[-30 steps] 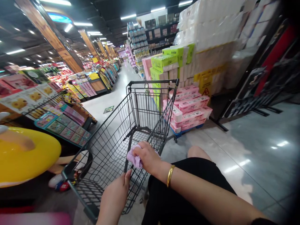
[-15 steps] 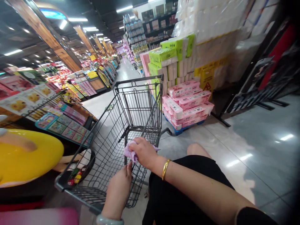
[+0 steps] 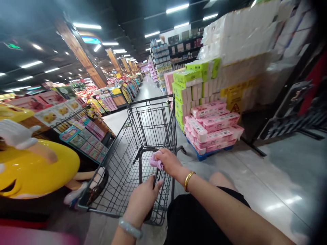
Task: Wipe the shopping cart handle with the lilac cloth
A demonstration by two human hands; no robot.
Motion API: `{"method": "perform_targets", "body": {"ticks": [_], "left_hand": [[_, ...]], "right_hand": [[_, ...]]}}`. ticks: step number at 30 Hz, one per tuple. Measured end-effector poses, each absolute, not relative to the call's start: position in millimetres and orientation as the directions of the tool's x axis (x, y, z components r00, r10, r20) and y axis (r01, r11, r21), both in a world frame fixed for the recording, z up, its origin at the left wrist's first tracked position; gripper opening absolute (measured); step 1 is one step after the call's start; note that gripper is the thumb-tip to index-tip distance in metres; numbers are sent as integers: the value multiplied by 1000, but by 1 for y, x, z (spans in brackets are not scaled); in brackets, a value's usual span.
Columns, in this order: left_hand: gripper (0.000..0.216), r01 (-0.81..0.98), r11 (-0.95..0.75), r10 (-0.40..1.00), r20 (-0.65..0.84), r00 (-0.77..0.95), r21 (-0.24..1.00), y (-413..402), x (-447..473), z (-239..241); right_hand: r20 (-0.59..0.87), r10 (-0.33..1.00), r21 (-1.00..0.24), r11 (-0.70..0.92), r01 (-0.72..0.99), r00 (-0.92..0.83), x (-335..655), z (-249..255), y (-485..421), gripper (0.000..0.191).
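A black wire shopping cart (image 3: 146,124) stands tilted across the view in front of me. My right hand (image 3: 170,164), with a gold bangle at its wrist, is closed around a crumpled lilac cloth (image 3: 155,161) and presses it on the cart's near side rail. Closer to me, my left hand (image 3: 143,199) wears a pale green bangle. Its thumb and fingers wrap the same rail, partly hidden by the back of the hand. Wire mesh and floor show through the basket.
On the right, pink tissue packs (image 3: 214,127) lie on a blue pallet (image 3: 201,156), beside green-and-white packs (image 3: 189,80). A yellow mascot figure (image 3: 46,170) stands close at the cart's left. Behind it is a rack of boxed goods (image 3: 87,139). An aisle runs away ahead.
Both hands have moved farther along the cart's rail, the right one with the cloth. The camera view has tilted up a little, and the cart has shifted slightly against the shelves.
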State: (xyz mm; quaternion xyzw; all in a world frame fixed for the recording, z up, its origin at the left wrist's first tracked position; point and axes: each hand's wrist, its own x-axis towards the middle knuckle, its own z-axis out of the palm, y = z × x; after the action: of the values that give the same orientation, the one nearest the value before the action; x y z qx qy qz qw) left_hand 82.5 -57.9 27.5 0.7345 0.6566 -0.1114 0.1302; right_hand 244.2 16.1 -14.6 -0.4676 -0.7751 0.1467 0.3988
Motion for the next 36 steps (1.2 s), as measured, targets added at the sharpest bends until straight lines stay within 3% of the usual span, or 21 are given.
{"method": "perform_targets", "body": {"ticks": [5,9,11,16,21,26,29,33,36], "left_hand": [[55,982,-185,930,-314,190,43,-84,60,17],[63,970,-242,946,-218,239,14,-95,55,-3],[69,969,-245,946,-214,242,9,-94,56,-8],[53,969,-243,958,-167,233,-41,-87,74,-7],[47,970,-245,959,-144,242,2,-79,109,0],[40,949,-296,945,-111,307,104,-69,141,-2],[47,948,-284,949,-96,299,147,-64,162,-6],[71,935,-310,939,-96,329,175,-61,183,-5],[79,886,-414,882,-149,447,210,-57,181,4]], "right_hand": [[454,857,-642,505,577,-245,250,-7,22,14],[552,802,-685,592,424,-227,243,-26,-19,13],[591,796,-726,596,342,-132,237,-44,-42,10],[519,851,-846,498,190,83,232,-80,-52,16],[457,866,-888,434,151,202,244,-76,-43,11],[490,846,-868,449,214,210,267,-71,-59,11],[421,877,-900,374,223,232,282,-87,-62,15],[232,933,-973,229,44,277,301,-94,-62,14],[225,916,-971,240,-5,333,316,-81,-63,17]]}}
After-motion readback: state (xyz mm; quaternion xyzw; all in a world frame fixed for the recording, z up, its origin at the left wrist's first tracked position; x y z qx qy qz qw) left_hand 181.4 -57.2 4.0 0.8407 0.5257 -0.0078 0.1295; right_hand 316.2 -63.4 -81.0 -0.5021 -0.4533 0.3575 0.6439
